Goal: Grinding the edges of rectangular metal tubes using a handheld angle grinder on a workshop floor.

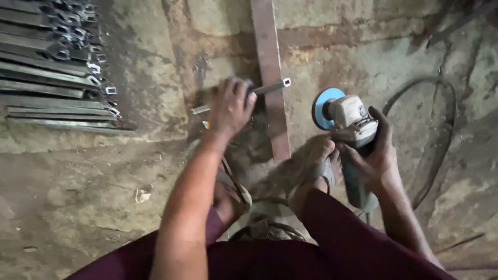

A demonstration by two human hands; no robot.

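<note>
My left hand (230,106) grips a short square steel tube (270,87) that lies across a long rusty flat bar (272,78) on the concrete floor. The tube's open end points right, just past the bar. My right hand (376,155) holds a grey angle grinder (351,124) by its body. Its blue disc (326,107) faces the tube and hangs a short way to the right of the tube's end, not touching it. My sandalled feet (316,166) rest on the floor between my two hands.
A stack of several cut square tubes (57,67) lies at the upper left. The grinder's cable (441,129) loops over the floor at the right. Dark red trousers (332,243) fill the bottom of the view.
</note>
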